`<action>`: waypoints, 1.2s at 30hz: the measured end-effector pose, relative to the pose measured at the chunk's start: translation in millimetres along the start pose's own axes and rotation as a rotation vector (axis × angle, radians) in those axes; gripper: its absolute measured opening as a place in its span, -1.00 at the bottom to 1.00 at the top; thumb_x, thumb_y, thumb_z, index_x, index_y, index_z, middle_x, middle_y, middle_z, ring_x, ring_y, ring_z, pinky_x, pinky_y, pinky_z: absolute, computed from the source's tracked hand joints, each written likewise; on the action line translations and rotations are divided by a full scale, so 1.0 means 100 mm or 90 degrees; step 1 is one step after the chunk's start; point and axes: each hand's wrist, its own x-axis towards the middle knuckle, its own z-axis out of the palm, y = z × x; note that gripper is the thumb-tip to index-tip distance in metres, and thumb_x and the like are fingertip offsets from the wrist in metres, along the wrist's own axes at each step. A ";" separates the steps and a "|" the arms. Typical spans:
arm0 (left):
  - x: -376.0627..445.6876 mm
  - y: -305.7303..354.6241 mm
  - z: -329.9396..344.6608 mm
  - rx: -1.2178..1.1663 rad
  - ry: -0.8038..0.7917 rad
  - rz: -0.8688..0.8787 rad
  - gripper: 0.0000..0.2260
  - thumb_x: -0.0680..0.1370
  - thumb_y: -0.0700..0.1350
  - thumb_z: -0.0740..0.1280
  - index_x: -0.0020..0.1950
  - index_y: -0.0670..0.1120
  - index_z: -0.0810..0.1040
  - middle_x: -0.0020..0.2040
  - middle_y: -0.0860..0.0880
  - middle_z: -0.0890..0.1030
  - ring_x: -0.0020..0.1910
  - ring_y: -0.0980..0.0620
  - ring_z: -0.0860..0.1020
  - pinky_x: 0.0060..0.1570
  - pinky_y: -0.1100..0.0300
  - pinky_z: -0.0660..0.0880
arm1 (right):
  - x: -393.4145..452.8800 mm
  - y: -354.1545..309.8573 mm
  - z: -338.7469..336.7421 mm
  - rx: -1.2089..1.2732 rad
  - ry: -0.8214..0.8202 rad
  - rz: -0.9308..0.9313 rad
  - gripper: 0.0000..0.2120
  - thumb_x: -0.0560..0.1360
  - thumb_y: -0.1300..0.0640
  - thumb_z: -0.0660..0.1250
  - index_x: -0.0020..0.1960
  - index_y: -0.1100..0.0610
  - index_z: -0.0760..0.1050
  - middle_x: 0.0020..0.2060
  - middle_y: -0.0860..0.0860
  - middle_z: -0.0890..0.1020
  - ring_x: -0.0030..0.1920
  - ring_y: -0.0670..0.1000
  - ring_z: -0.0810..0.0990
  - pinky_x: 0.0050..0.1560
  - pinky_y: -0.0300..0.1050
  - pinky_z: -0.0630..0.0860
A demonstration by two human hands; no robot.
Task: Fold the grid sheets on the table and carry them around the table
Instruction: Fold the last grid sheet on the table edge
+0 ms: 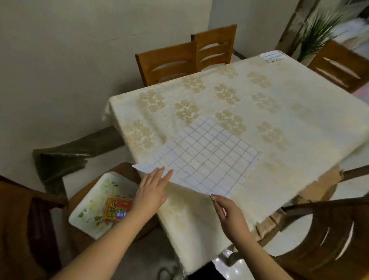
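Head view, the only one I have. A grid sheet [206, 157] lies flat on the near part of the table [265, 96], on a cream floral tablecloth [234, 95]. Its near left corner overhangs the table's edge. A second grid sheet [271, 55], smaller in view and seemingly folded already, sits at the far right corner, well apart from the first.

Left hand [151, 191]: fingers [163, 175] straight and held close together, tips resting on the sheet's near left edge, palm down. It presses or steadies; it does not grip.

Right hand [229, 213]: its fingertips [214, 198] meet at the sheet's near right corner in what looks like a pinch. Motion blur keeps me from saying how firm the hold is.

Step in hand, my judgement: the start of the first fold on the near sheet. It lies flat, with no crease visible.

Next move calls for lifting the pinched corner and bringing the near edge over to the far edge, grid lines matched, while the left hand anchors the paper. The cloth looks loose, so the sheet may slide.

Also present: wooden chairs [183, 59] on the far left side, a dark chair [323, 234] near right, and a white tray [91, 207] with a snack packet [117, 209] on the near left seat.
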 end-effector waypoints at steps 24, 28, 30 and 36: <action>-0.34 0.05 -0.78 -0.264 0.163 -0.148 -0.92 0.48 -0.12 0.46 -0.04 0.00 0.69 -0.11 0.08 0.68 -0.07 0.06 0.61 -0.01 0.08 0.50 | -0.60 0.17 -0.84 0.245 0.163 0.232 -0.67 0.65 0.15 0.14 -0.27 0.09 0.48 -0.41 -0.08 0.52 -0.38 -0.24 0.48 -0.39 -0.41 0.33; -0.38 0.26 -0.78 -0.467 0.199 -0.284 -0.89 0.53 -0.03 0.39 0.00 -0.03 0.64 -0.11 0.06 0.66 -0.07 0.10 0.59 -0.10 0.15 0.49 | -0.56 0.27 -0.92 0.265 0.168 0.235 -0.65 0.65 0.12 0.14 -0.30 0.13 0.43 -0.45 -0.04 0.45 -0.44 -0.16 0.40 -0.43 -0.35 0.28; -0.34 0.30 -0.74 -0.499 0.203 -0.297 -0.89 0.57 -0.06 0.34 0.04 -0.04 0.62 -0.11 0.08 0.64 -0.05 0.09 0.59 -0.13 0.20 0.47 | -0.52 0.30 -0.92 0.263 0.165 0.242 -0.65 0.66 0.08 0.14 -0.25 0.16 0.48 -0.40 -0.03 0.53 -0.42 -0.20 0.45 -0.41 -0.35 0.30; 0.08 0.19 -0.61 -0.508 0.154 -0.303 -0.82 0.61 -0.04 0.27 0.13 -0.06 0.59 -0.01 0.02 0.65 0.01 0.05 0.60 0.05 0.03 0.54 | -0.14 0.37 -0.92 0.256 0.166 0.265 -0.69 0.65 0.06 0.15 -0.17 0.13 0.53 -0.33 -0.02 0.58 -0.32 -0.10 0.50 -0.29 -0.18 0.37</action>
